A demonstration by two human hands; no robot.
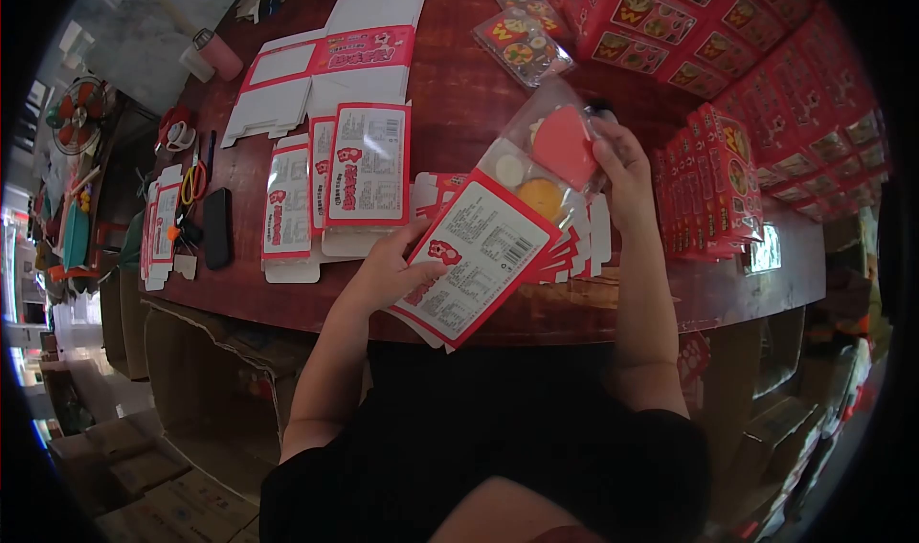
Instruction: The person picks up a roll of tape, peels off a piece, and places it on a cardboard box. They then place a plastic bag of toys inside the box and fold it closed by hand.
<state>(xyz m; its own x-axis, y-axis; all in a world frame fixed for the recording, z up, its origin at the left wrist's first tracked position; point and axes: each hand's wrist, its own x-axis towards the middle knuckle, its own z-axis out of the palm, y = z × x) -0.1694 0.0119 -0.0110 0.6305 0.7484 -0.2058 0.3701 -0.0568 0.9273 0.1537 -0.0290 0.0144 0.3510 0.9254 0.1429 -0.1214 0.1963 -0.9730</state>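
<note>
My left hand (pixel 388 267) grips a red and white printed box (pixel 478 259), its label side up, tilted over the table's front edge. My right hand (pixel 624 172) holds the far end of a clear plastic tray (pixel 560 146) with red, yellow and white pieces in it. The tray's near end is inside the open upper end of the box. Under and behind the box lie more flat red and white cartons (pixel 595 240), partly hidden.
Folded cartons (pixel 369 165) and flat white-red sheets (pixel 359 53) lie left of centre. A black phone (pixel 218 228), yellow scissors (pixel 194 181) and a pink bottle (pixel 218 54) are further left. Filled trays (pixel 522 45) lie at the back; stacked red boxes (pixel 710 184) stand right.
</note>
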